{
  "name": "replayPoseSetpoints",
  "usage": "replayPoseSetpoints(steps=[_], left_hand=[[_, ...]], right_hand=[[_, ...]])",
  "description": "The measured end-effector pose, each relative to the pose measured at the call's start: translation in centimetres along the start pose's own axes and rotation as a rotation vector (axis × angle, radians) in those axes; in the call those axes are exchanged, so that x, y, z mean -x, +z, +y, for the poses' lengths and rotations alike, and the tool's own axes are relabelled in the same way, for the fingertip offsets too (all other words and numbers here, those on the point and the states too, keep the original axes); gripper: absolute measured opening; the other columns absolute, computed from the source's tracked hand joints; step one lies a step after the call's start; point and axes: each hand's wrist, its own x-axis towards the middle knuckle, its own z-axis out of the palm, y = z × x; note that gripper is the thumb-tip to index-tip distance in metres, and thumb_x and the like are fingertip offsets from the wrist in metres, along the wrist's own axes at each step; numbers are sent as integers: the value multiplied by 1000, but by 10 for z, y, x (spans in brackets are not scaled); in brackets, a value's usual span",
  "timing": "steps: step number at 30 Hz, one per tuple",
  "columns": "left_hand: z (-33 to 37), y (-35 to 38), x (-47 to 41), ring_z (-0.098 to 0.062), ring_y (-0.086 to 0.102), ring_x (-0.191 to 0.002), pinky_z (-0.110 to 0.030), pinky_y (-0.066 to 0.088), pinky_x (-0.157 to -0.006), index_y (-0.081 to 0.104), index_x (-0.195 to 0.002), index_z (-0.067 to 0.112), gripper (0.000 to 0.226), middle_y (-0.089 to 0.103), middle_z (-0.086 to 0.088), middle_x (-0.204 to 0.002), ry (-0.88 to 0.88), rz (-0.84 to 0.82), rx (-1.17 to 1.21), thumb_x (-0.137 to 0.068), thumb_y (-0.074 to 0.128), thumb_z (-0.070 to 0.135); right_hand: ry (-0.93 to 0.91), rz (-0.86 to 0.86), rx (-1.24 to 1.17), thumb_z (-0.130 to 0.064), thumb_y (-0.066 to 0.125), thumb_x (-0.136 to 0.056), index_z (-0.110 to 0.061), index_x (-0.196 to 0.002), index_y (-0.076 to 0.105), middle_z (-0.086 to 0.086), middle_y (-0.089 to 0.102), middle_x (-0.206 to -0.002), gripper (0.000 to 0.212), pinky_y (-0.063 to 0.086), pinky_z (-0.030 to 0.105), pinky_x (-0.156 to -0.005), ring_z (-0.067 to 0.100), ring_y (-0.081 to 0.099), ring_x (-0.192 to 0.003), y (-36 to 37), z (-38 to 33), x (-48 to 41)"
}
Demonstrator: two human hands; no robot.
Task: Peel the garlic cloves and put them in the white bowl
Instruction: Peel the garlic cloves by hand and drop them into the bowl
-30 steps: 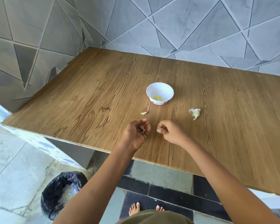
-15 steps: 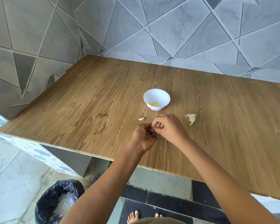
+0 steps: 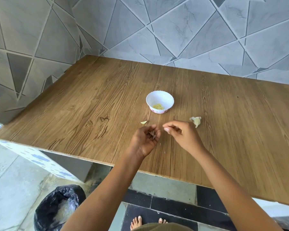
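Wooden worktop with white bowl; left hand curled around garlic skins, right hand curled, content not discernible.

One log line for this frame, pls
left hand cups dark scraps | right hand curled, contents unclear | white bowl holds peeled garlic | garlic cluster on table beside right hand

1. No word, number, brand or sign can be read anywhere in the view.
2. White bowl, near the middle of the surface: a pink printed band runs round its foot. It reads as ornament, and no letters can be made out in it.
3. White panel below the surface's left edge: scattered blue marks, too blurred to tell as characters. They look like a repeating pattern.
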Motion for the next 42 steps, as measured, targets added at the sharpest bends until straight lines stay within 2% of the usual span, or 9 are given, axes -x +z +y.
replayPoseSetpoints(steps=[3, 7, 11, 16, 23, 27, 31, 36, 42], left_hand=[[7, -8, 0, -19, 56, -73, -22, 55, -56, 58, -81, -2, 29, 57, -13, -78, 32, 28, 8, -97, 36, 8], [12, -15, 1, -18, 55, -74, -22, 55, -56, 57, -80, -2, 29, 56, -12, -79, 53, 46, 25, -97, 36, 7], [14, -17, 3, -19, 55, -74, -22, 54, -56, 58, -80, -2, 29, 56, -12, -79, 67, 44, 17, -97, 36, 8], [14, -22, 1, -18, 56, -75, -24, 52, -66, 58, -82, -1, 30, 57, -11, -82, 67, 55, 10, -98, 35, 10], [12, -22, -1, -18, 56, -75, -25, 51, -70, 58, -82, -2, 29, 57, -11, -81, 86, 60, 0, -98, 36, 9], [10, -21, -1, -18, 56, -75, -25, 51, -71, 59, -82, -2, 29, 57, -12, -79, 83, 60, -9, -98, 37, 9], [7, -20, 1, -19, 56, -75, -26, 50, -73, 59, -81, -2, 31, 57, -13, -79, 85, 59, -16, -98, 36, 9], [6, -19, 5, -19, 57, -74, -26, 53, -66, 59, -82, -3, 31, 58, -13, -79, 93, 62, -33, -98, 35, 9], [-5, -10, 5, -17, 52, -66, -25, 47, -61, 58, -81, 0, 30, 55, -11, -77, 57, 58, -118, -98, 35, 9]], right_hand=[[77, -265, 105, -12, 69, -84, -12, -111, 68, -6, 67, -97, 27, 42, 7, -73, -7, 58, -77, -1, 12, 12], [119, -516, 243, -26, 70, -81, -21, -128, 56, -13, 50, -117, 50, 41, 22, -89, 1, 48, -95, 7, 19, 14], [118, -592, 168, -28, 76, -74, -25, -124, 59, -23, 44, -109, 53, 37, 13, -77, -2, 47, -87, 6, 27, 11], [86, -510, 77, -20, 78, -71, -21, -106, 71, -20, 50, -101, 36, 37, 6, -71, 0, 51, -83, 8, 36, 15], [35, -378, 31, -20, 78, -72, -14, -77, 73, -17, 57, -79, 10, 38, 12, -65, 2, 55, -70, 18, 44, 20], [-59, -364, 192, -21, 70, -83, -18, -80, 69, -19, 51, -81, 4, 45, 27, -65, 10, 55, -75, 20, 40, 17], [-177, -397, 520, -20, 54, -92, -14, -89, 61, -6, 50, -93, 10, 34, 24, -73, 13, 48, -93, 26, 33, 15], [-48, -276, 213, -3, 49, -92, -18, -80, 44, -12, 42, -83, 19, 38, 30, -74, 8, 43, -82, 16, 23, 1], [-209, -182, 160, -15, 66, -85, -19, -88, 73, -9, 53, -88, 9, 37, 18, -78, 4, 42, -86, 21, 2, 2]])
